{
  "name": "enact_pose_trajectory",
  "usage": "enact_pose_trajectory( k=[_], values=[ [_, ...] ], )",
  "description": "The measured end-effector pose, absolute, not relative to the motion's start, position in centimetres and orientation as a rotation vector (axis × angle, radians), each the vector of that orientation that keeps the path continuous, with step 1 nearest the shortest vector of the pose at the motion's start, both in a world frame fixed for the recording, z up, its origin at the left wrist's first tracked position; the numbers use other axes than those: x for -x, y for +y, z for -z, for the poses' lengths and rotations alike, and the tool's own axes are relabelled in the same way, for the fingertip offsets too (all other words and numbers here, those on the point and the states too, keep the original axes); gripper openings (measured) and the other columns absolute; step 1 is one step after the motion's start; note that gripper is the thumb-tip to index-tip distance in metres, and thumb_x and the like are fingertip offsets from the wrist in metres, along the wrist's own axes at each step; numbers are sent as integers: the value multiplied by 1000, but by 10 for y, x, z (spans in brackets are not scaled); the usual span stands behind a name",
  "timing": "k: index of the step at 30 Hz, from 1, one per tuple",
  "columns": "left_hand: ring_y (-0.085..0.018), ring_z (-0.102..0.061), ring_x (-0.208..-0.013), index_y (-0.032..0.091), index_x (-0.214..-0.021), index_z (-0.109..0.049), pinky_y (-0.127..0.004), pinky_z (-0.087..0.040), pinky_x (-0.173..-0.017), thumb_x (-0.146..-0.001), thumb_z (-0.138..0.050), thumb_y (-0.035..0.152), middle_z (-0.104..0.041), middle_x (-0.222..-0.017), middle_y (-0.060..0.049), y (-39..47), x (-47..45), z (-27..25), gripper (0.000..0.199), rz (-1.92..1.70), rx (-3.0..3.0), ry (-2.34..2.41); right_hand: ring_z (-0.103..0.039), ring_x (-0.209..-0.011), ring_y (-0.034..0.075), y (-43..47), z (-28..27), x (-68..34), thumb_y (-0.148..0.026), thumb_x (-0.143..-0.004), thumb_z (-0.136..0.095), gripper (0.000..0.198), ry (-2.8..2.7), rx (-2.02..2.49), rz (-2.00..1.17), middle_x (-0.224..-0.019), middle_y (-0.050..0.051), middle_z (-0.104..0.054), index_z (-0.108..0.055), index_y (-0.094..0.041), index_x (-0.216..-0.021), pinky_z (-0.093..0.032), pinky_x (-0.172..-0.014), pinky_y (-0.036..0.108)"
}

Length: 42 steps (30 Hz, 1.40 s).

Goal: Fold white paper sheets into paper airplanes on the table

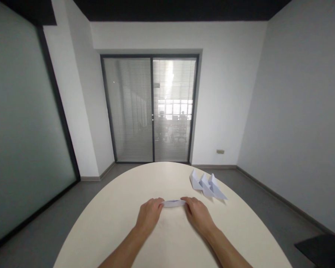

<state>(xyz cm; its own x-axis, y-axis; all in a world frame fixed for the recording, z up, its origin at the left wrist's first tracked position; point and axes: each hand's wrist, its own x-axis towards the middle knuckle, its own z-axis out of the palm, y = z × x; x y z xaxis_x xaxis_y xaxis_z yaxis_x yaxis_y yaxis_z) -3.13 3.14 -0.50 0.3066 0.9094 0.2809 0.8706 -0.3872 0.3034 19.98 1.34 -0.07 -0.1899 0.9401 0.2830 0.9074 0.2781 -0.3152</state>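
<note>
A folded piece of white paper (173,203) stretches between my two hands, low over the middle of the table. My left hand (150,211) pinches its left end, fingers curled round the edge. At the right end, my right hand (197,211) grips it the same way. A narrow opening shows along the paper's upper edge; the folds inside are too small to make out. Beyond my right hand, several folded paper boats (208,185) sit close together in a row, their peaks pointing up.
The round cream table (114,219) curves away on both sides, and the boats are near its right rim. Past the far edge stand glass doors (150,111) with blinds. A dark flat object (324,249) lies at the lower right, off the table.
</note>
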Motion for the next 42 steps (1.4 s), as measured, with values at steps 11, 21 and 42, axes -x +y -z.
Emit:
enact_pose_trajectory(
  k=[11,21,42],
  values=[
    [-22,-59,-102,23,-120,-66,-34,-45,-94,-97,-47,24,-71,-111,-5,36,32,16,30,-859,-2563,1469,-55,-107,23,15,1,-197,-23,-95,-41,31,-2084,1566,-26,-108,10,-68,-68,-18,-111,-39,-97,33],
    [-25,-50,-118,27,-129,-59,-48,-30,-114,-91,-54,21,-63,-119,-6,30,30,9,39,-860,-2741,1407,-56,-108,25,15,3,-197,-27,-96,-42,37,-2078,1590,-73,-108,11,-69,-66,-17,-122,-41,-97,33],
    [-21,-52,-127,36,-132,-59,-43,-37,-112,-97,-50,21,-58,-138,0,34,27,22,39,-696,-2688,1108,-47,-132,21,12,4,-197,-22,-96,-42,39,-2383,1223,-216,-134,4,-63,-64,-26,-128,-30,-117,42]
  ],
)
